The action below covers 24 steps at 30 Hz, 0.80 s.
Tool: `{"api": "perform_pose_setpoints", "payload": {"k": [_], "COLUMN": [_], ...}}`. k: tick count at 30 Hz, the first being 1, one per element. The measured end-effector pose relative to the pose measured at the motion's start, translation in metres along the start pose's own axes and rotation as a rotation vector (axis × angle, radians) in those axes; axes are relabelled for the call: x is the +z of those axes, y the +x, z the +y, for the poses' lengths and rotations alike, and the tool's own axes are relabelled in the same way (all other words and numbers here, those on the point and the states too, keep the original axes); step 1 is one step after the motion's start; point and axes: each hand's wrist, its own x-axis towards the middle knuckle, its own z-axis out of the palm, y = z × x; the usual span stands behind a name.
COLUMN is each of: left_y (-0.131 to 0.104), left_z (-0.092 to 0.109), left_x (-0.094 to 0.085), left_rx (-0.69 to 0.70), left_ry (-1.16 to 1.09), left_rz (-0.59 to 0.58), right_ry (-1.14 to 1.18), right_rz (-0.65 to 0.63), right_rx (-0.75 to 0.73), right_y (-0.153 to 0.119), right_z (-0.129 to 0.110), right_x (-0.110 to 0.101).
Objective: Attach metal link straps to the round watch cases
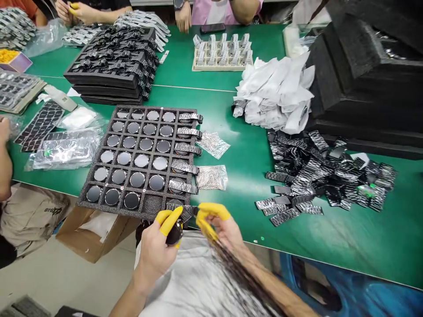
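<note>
My left hand (157,253) wears yellow finger covers and grips a round, dark-faced watch (174,235) at the table's front edge. Just right of it, my right hand (226,229) has its yellow-covered fingers curled into a pinch; anything between them is too small or blurred to make out. Directly above both hands lies a grey foam tray (153,204) with rows of round watch faces (137,179). Along its right column, black metal-link bands (185,167) stick out over the edge. Dark strands (244,273) hang blurred across my right forearm.
Small bags of metal pins (212,178) lie right of the tray. Farther right are a heap of black bands (317,176), white-wrapped pieces (274,92) and stacked black foam (370,88). A loaded black tray stack (109,83) stands behind. Other people's hands (183,17) are across the table.
</note>
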Motion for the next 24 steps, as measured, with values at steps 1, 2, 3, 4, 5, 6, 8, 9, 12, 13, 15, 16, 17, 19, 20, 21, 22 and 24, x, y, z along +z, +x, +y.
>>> {"api": "perform_pose_setpoints", "payload": {"k": [1, 2, 3, 4, 5, 6, 8, 9, 12, 13, 15, 16, 17, 19, 20, 21, 22, 24], "left_y": [-0.001, -0.002, -0.002, -0.003, -0.003, -0.003, -0.002, -0.002, 0.000, 0.000, 0.001, 0.002, 0.002, 0.001, 0.001, 0.000, 0.000, -0.002], "left_z": [0.000, -0.001, -0.001, -0.002, -0.002, -0.002, -0.002, -0.002, -0.001, -0.002, -0.003, -0.004, -0.004, -0.005, -0.006, -0.006, -0.006, -0.006], "left_x": [0.001, 0.002, 0.002, 0.002, 0.001, 0.000, -0.004, -0.005, -0.010, -0.011, -0.014, -0.015, -0.016, -0.018, -0.019, -0.019, -0.019, -0.018], "left_rx": [0.008, 0.014, 0.020, 0.026, 0.033, 0.042, 0.057, 0.063, 0.078, 0.083, 0.094, 0.099, 0.102, 0.108, 0.113, 0.116, 0.118, 0.114], "left_ry": [0.006, 0.007, 0.007, 0.008, 0.010, 0.014, 0.027, 0.034, 0.041, 0.045, 0.062, 0.073, 0.085, 0.108, 0.114, 0.118, 0.118, 0.108], "left_rz": [0.002, 0.002, 0.001, -0.001, -0.001, -0.004, -0.013, -0.016, -0.016, -0.015, -0.020, -0.024, -0.029, -0.038, -0.048, -0.063, -0.082, -0.118], "right_ry": [0.012, 0.023, 0.035, 0.048, 0.062, 0.071, 0.070, 0.064, 0.047, 0.047, 0.055, 0.060, 0.063, 0.060, 0.053, 0.042, 0.030, 0.004], "right_rz": [-0.034, -0.051, -0.053, -0.046, -0.040, -0.037, -0.040, -0.043, -0.051, -0.051, -0.046, -0.041, -0.036, -0.031, -0.033, -0.036, -0.040, -0.044], "right_rx": [0.025, 0.049, 0.069, 0.089, 0.109, 0.124, 0.125, 0.113, 0.068, 0.061, 0.063, 0.065, 0.067, 0.075, 0.080, 0.082, 0.079, 0.052], "right_y": [-0.004, -0.006, -0.006, -0.005, -0.003, -0.002, 0.000, 0.000, -0.002, -0.003, -0.005, -0.006, -0.007, -0.008, -0.008, -0.008, -0.008, -0.007], "right_z": [0.001, 0.002, 0.002, 0.002, 0.001, 0.001, 0.001, 0.002, 0.007, 0.008, 0.011, 0.012, 0.012, 0.013, 0.013, 0.014, 0.015, 0.017], "right_x": [0.006, 0.010, 0.012, 0.012, 0.012, 0.011, 0.010, 0.010, 0.013, 0.013, 0.014, 0.014, 0.014, 0.014, 0.014, 0.013, 0.013, 0.013]}}
